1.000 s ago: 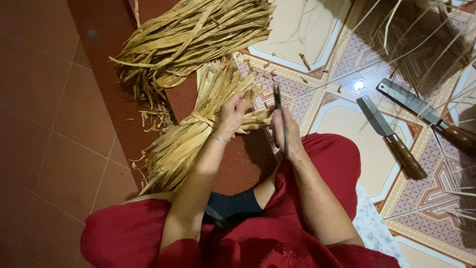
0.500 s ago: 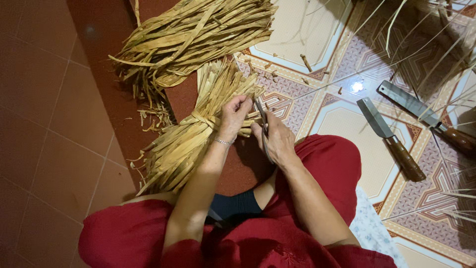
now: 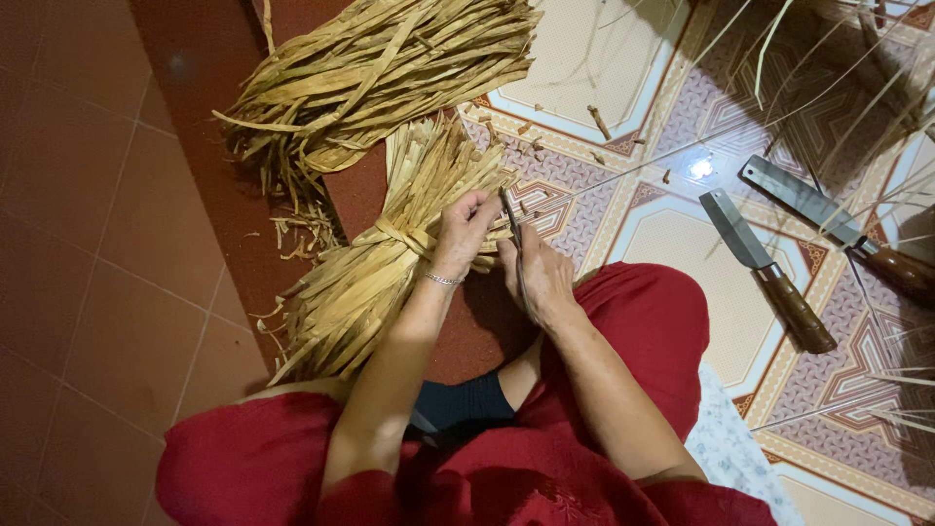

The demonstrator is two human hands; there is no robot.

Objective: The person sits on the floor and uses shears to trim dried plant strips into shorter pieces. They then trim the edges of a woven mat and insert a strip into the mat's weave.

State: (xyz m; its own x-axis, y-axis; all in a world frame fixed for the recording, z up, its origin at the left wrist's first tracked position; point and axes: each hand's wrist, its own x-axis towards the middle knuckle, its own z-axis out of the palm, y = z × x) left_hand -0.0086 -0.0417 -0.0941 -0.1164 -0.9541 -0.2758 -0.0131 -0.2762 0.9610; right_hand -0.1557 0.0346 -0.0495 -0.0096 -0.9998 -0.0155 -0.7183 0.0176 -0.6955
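We are sitting on a floor that is plain red tile (image 3: 88,292) on our left and patterned tile (image 3: 682,127) on our right, with our red-clothed legs (image 3: 643,331) filling the bottom of the view. A loose heap of dried leaf strips (image 3: 380,68) is lying at the top, and just below it a tied bundle of strips (image 3: 390,253), bound at its middle, is stretching from our left knee up toward the patterned tiles. Two broad knives with wooden handles (image 3: 769,273) (image 3: 838,229) are lying side by side well apart to our right. Our left hand (image 3: 463,234) is resting on the bundle beside its tie, fingers curled closed around some strips at its right edge. Our right hand (image 3: 541,278) is sitting just beside the left, touching it, and is clamping a thin dark blade (image 3: 513,234) that is pointing up between both hands, its tip meeting the strips the left hand is gripping
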